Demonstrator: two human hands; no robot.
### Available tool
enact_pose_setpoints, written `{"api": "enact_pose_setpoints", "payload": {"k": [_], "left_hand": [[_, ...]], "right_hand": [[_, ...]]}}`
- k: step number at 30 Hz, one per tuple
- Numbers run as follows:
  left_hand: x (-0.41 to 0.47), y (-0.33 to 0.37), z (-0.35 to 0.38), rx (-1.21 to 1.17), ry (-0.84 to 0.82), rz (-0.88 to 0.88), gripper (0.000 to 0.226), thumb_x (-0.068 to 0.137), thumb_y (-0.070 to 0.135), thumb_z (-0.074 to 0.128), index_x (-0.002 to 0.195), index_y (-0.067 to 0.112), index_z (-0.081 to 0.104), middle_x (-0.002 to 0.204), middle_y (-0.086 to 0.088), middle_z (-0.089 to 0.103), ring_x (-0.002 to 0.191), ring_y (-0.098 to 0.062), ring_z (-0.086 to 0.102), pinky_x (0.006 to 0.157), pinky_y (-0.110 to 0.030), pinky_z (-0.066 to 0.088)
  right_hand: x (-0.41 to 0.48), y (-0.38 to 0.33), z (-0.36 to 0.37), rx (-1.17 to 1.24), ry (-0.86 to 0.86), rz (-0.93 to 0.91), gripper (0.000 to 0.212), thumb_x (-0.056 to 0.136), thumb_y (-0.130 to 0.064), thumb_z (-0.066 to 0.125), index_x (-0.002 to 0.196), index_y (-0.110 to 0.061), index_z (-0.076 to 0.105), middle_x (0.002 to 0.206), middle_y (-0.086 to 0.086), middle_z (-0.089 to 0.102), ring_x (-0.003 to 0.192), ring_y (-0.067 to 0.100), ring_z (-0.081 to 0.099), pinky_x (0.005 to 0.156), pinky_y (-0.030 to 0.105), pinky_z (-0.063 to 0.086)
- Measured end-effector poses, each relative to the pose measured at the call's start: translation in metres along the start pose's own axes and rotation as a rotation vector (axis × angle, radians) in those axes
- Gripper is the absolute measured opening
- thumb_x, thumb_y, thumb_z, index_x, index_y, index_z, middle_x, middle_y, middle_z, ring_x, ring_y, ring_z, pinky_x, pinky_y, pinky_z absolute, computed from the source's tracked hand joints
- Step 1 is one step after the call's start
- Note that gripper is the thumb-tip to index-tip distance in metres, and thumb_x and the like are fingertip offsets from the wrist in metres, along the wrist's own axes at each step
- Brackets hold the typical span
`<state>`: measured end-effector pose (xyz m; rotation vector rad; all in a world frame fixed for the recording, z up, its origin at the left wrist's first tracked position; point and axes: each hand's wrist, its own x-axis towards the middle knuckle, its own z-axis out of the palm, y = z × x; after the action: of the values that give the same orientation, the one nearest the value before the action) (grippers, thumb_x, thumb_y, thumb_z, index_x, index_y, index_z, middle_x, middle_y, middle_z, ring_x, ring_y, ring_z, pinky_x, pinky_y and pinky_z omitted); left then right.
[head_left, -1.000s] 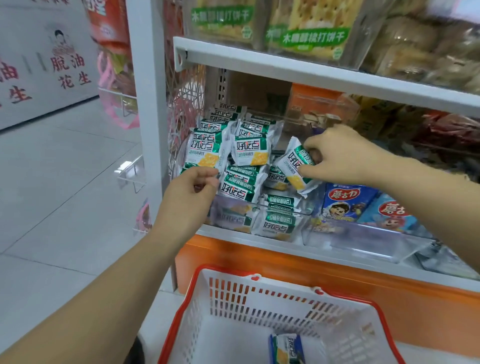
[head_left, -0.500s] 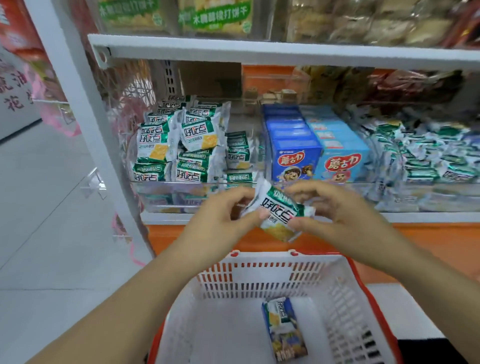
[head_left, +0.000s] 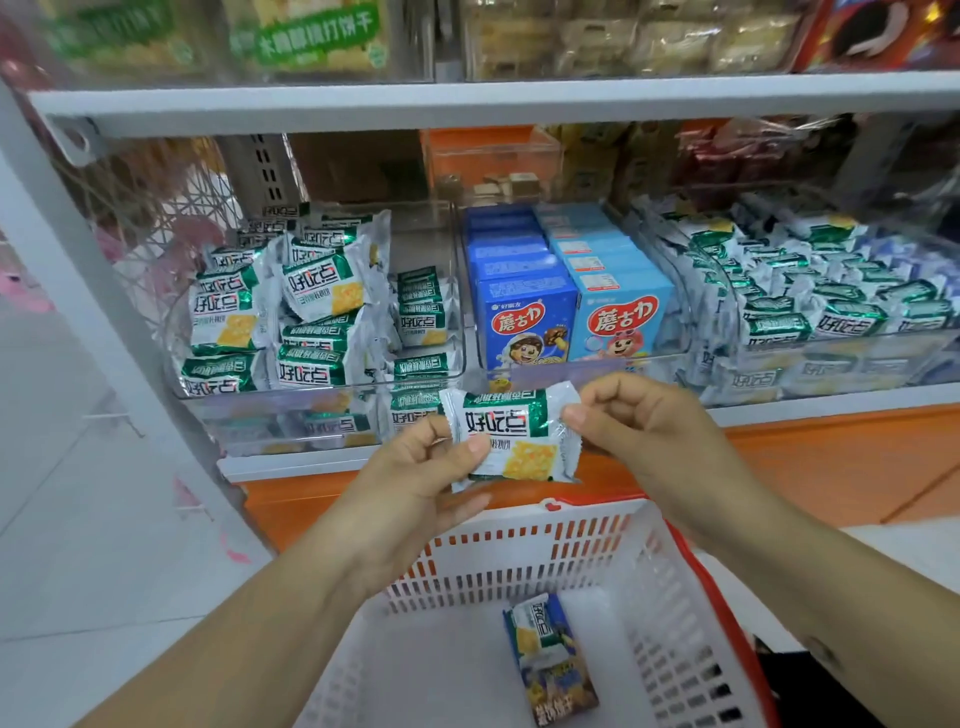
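Observation:
A green-and-white cracker packet (head_left: 514, 434) is held flat in front of the shelf, above the far rim of a white shopping basket (head_left: 524, 551) with red trim. My left hand (head_left: 421, 467) pinches its left edge, thumb on the front. My right hand (head_left: 634, 421) pinches its right edge with curled fingers. Inside the basket lie a small blue box and another packet (head_left: 550, 657).
A clear bin (head_left: 322, 395) at the shelf's left holds several matching cracker packets. Blue snack boxes (head_left: 571, 306) stand in the middle, more green-and-white packets (head_left: 831, 306) fill the right. A white shelf post (head_left: 119, 332) rises at left, tiled floor beyond.
My right hand drew a packet out of the bin and down toward the basket. My left hand left the bin and took hold of the packet's left edge; the packet now faces me squarely.

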<state>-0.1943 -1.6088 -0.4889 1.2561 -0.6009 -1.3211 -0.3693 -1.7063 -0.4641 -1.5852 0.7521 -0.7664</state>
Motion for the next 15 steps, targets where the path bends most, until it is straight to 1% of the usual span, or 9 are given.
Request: {"api": "enact_pose_setpoints", "payload": {"k": [1, 2, 4, 5, 7, 10, 12, 13, 15], "left_hand": [[0.0, -0.001, 0.0, 0.0, -0.002, -0.002, 0.04, 0.068, 0.023, 0.068, 0.108, 0.015, 0.062, 0.111, -0.005, 0.07, 0.096, -0.011, 0.068, 0.081, -0.031, 0.054], [-0.001, -0.002, 0.0, 0.001, -0.006, 0.002, 0.037, 0.069, 0.022, 0.067, 0.106, 0.016, 0.063, 0.107, -0.003, 0.071, 0.094, -0.011, 0.068, 0.083, -0.032, 0.054], [-0.002, -0.002, -0.001, -0.005, -0.004, 0.007, 0.035, 0.071, 0.019, 0.066, 0.105, 0.017, 0.063, 0.103, -0.001, 0.072, 0.092, -0.009, 0.068, 0.085, -0.033, 0.053], [-0.003, -0.002, -0.001, -0.008, 0.002, 0.009, 0.035, 0.071, 0.019, 0.066, 0.106, 0.017, 0.063, 0.103, -0.001, 0.072, 0.092, -0.009, 0.069, 0.085, -0.033, 0.053], [-0.004, -0.002, -0.003, -0.006, 0.014, 0.011, 0.036, 0.072, 0.019, 0.066, 0.107, 0.017, 0.063, 0.103, -0.001, 0.073, 0.092, -0.009, 0.069, 0.082, -0.031, 0.053], [-0.005, -0.001, -0.003, 0.014, 0.049, 0.008, 0.036, 0.07, 0.022, 0.067, 0.106, 0.016, 0.063, 0.107, -0.004, 0.072, 0.09, -0.009, 0.069, 0.075, -0.027, 0.055], [-0.005, 0.001, -0.001, -0.023, 0.097, -0.003, 0.035, 0.07, 0.024, 0.068, 0.103, 0.014, 0.063, 0.109, -0.01, 0.07, 0.087, -0.012, 0.069, 0.07, -0.025, 0.056], [-0.005, 0.002, 0.0, -0.056, 0.126, -0.014, 0.033, 0.069, 0.025, 0.068, 0.1, 0.014, 0.063, 0.107, -0.01, 0.071, 0.084, -0.014, 0.071, 0.067, -0.024, 0.057], [-0.006, 0.005, 0.0, -0.085, 0.165, -0.03, 0.028, 0.067, 0.026, 0.069, 0.091, 0.014, 0.061, 0.099, -0.006, 0.074, 0.08, -0.018, 0.072, 0.068, -0.024, 0.059]], "right_hand": [[0.0, 0.0, 0.0, -0.007, 0.007, -0.004, 0.008, 0.085, -0.016, 0.066, 0.077, -0.018, 0.064, 0.072, -0.004, 0.07, 0.073, 0.011, 0.066, 0.078, 0.032, 0.051], [0.001, -0.001, 0.001, -0.009, 0.011, -0.007, 0.006, 0.085, -0.014, 0.067, 0.08, -0.017, 0.065, 0.068, -0.006, 0.067, 0.072, 0.009, 0.065, 0.078, 0.029, 0.052], [0.001, -0.001, 0.002, -0.022, 0.011, -0.028, 0.005, 0.084, -0.012, 0.067, 0.084, -0.016, 0.066, 0.065, -0.011, 0.064, 0.07, 0.003, 0.063, 0.072, 0.019, 0.05], [0.001, -0.001, 0.004, -0.031, 0.015, -0.048, 0.007, 0.083, -0.011, 0.068, 0.084, -0.017, 0.065, 0.064, -0.012, 0.062, 0.068, 0.001, 0.061, 0.07, 0.015, 0.049], [0.0, -0.001, 0.008, -0.031, 0.026, -0.081, 0.012, 0.083, -0.009, 0.067, 0.082, -0.02, 0.064, 0.063, -0.015, 0.06, 0.067, 0.0, 0.058, 0.068, 0.014, 0.048], [0.0, 0.0, 0.013, -0.02, 0.022, -0.068, 0.014, 0.084, -0.008, 0.066, 0.082, -0.021, 0.062, 0.064, -0.014, 0.06, 0.07, 0.004, 0.059, 0.072, 0.019, 0.05], [0.001, 0.001, 0.012, -0.018, -0.03, 0.02, 0.006, 0.083, -0.016, 0.068, 0.084, -0.019, 0.063, 0.069, -0.008, 0.065, 0.073, 0.011, 0.062, 0.078, 0.03, 0.052], [0.0, 0.001, 0.011, -0.042, -0.078, 0.081, 0.007, 0.082, -0.021, 0.069, 0.084, -0.018, 0.064, 0.071, -0.006, 0.067, 0.073, 0.013, 0.064, 0.08, 0.033, 0.052], [-0.002, 0.002, 0.01, -0.092, -0.164, 0.17, 0.012, 0.082, -0.027, 0.069, 0.081, -0.016, 0.065, 0.071, -0.002, 0.069, 0.071, 0.015, 0.065, 0.081, 0.034, 0.052]]}}
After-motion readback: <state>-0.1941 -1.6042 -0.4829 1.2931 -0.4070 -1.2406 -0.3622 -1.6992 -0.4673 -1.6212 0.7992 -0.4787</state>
